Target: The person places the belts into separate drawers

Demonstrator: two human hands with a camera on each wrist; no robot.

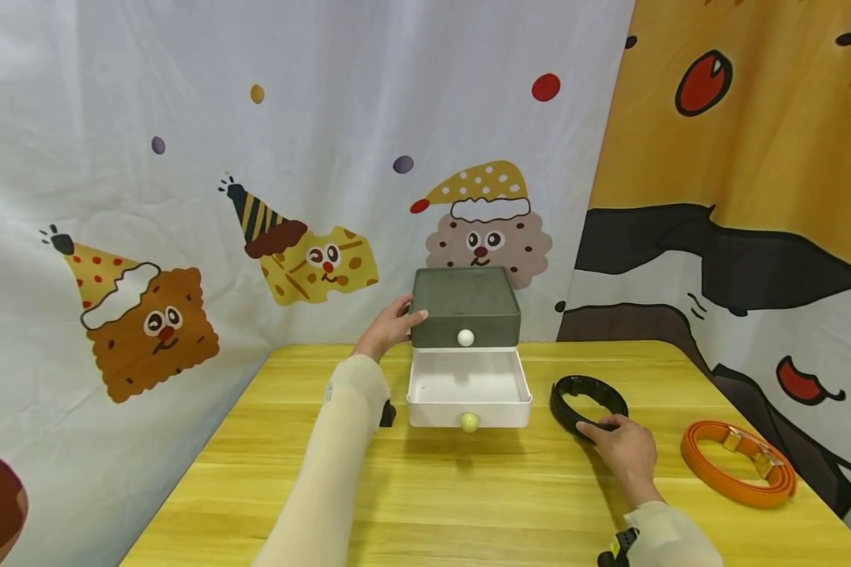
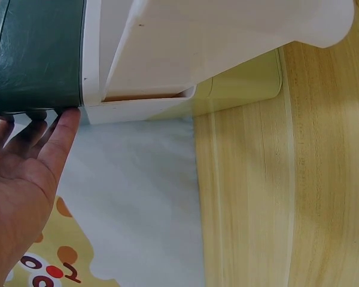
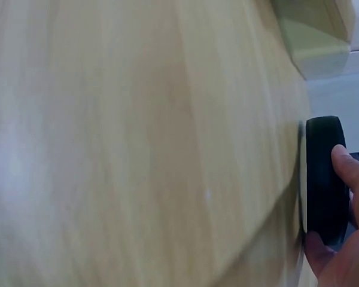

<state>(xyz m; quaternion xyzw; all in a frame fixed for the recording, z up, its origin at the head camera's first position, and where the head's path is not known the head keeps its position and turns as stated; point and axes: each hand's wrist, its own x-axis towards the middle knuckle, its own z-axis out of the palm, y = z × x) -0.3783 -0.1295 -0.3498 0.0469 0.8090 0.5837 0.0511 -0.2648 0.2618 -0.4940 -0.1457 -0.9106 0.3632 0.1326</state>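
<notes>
A small drawer cabinet has a dark green top section [image 1: 466,293] with a white knob. Below it, a white drawer [image 1: 432,413] with a yellow-green knob is pulled out, and its inside is bare. My left hand [image 1: 390,324] rests its extended fingers against the left side of the green section; in the left wrist view the fingertips [image 2: 69,116] touch that side. To the right of the cabinet lies a coiled black belt [image 1: 596,383]. My right hand [image 1: 626,452] pinches its near edge, thumb on one face in the right wrist view.
An orange coiled belt [image 1: 741,494] with a gold-coloured buckle lies at the right of the wooden table [image 1: 468,504]. Under the white drawer, a pale yellow lower part [image 2: 245,78] of the cabinet shows. A cartoon-printed curtain [image 1: 326,102] hangs behind the table.
</notes>
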